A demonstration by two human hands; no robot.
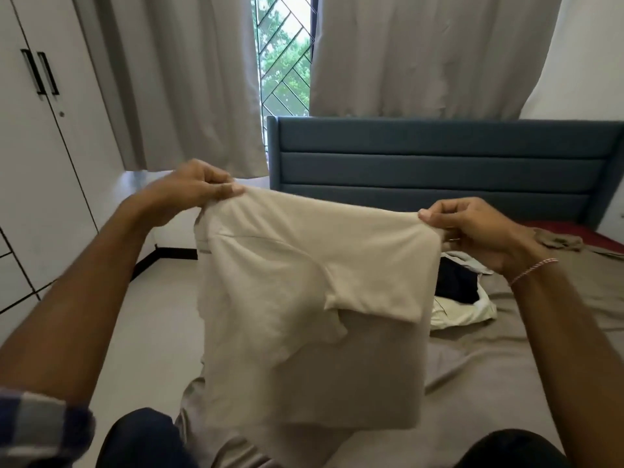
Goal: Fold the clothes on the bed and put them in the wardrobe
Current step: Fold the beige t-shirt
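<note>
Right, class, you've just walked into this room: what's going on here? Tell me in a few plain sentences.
A person is holding a cream shirt up over the bed. The left hand pinches one top corner and the right hand pinches the other. The shirt hangs with a sleeve folded across it. More clothes lie on the bed behind it, with an olive garment farther back. The wardrobe doors are closed.
</note>
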